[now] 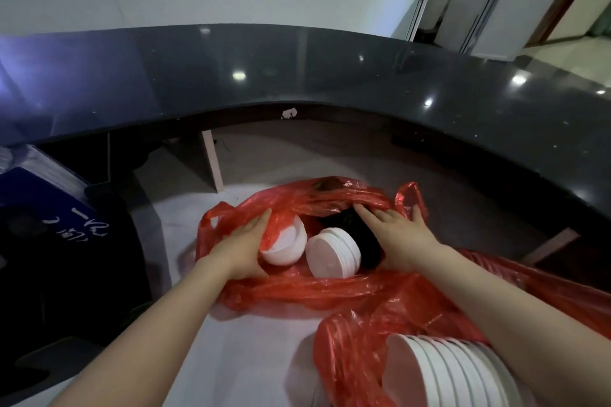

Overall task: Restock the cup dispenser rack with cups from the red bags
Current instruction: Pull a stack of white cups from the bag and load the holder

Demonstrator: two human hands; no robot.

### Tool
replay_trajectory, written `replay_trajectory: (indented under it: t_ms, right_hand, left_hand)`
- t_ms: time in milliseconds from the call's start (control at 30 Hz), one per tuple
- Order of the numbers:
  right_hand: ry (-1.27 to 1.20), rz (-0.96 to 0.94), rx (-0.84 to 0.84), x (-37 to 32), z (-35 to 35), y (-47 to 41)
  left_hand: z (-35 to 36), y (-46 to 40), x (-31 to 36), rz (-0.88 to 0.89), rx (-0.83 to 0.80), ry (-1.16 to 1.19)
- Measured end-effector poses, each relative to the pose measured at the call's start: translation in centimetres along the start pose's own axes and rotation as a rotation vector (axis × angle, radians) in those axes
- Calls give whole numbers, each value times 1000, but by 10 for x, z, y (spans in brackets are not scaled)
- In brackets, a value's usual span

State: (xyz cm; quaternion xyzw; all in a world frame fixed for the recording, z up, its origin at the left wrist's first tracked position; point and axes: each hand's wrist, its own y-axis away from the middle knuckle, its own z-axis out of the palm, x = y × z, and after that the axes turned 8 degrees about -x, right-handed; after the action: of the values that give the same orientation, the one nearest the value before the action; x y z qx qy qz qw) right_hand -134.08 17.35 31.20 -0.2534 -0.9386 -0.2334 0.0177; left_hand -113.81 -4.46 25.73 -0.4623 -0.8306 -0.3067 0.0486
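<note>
Below the curved dark table (330,76), on the pale floor (251,357), sits an open red bag (297,287). Both hands are at its mouth. Left hand (243,246) rests on the bag's left flap, fingers laid fairly straight over the red plastic, which drapes a white stack (284,246) lying on its side; whether the thumb curls under the film cannot be told. Right hand (401,235) lies on the bag's right side, fingers extended and spread, index reaching toward the far rim, little finger against a red handle loop (408,196). Palm presses on the plastic; no pinch visible.

Inside the bag: a second white stack (332,253), also on its side, base toward camera, just beside the first. Behind it a black object (358,231), shape unclear.

Nearer the camera, lower right: a second red bag (357,347), crumpled, with a nested row of white cups (439,373) protruding from its opening, rims visible. Right forearm passes above this bag.

Left edge: a blue box (46,195) with white handwriting, under the table overhang. Cup dispenser rack not seen.
</note>
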Motion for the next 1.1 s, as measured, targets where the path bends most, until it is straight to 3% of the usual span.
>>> replay_trajectory:
  t_ms: [133,200,267,333,433,500,567,700,767,933,1100]
  right_hand:
    - [-114,-3,-36,-2,-9,-1]
    - [-198,-9,94,-8,-18,6]
    - [-190,-2,321,-16,-24,16]
    - [-146,-5,420,-29,-23,23]
    - [-131,45,246,-51,-19,22]
    - [-144,105,152,-58,-14,15]
    - [-139,132,87,-63,-10,11]
    - [-9,12,27,-68,-1,11]
    - [7,-54,81,-65,0,12]
    - [-89,-54,181,-50,-7,17]
    - [-272,30,152,-39,-18,21]
  left_hand:
    - [-3,1,2,73,-7,255]
    - [-10,10,1,116,-26,395]
    - [-14,23,3,134,1,392]
    - [-13,32,8,120,155,338]
    - [-9,41,21,180,539,293]
    - [-5,44,30,267,629,273]
    - [1,46,36,298,561,251]
    - [17,42,36,173,63,432]
    - [30,39,31,83,-47,498]
    - [38,30,18,-110,75,596]
    - [29,22,14,-214,168,705]
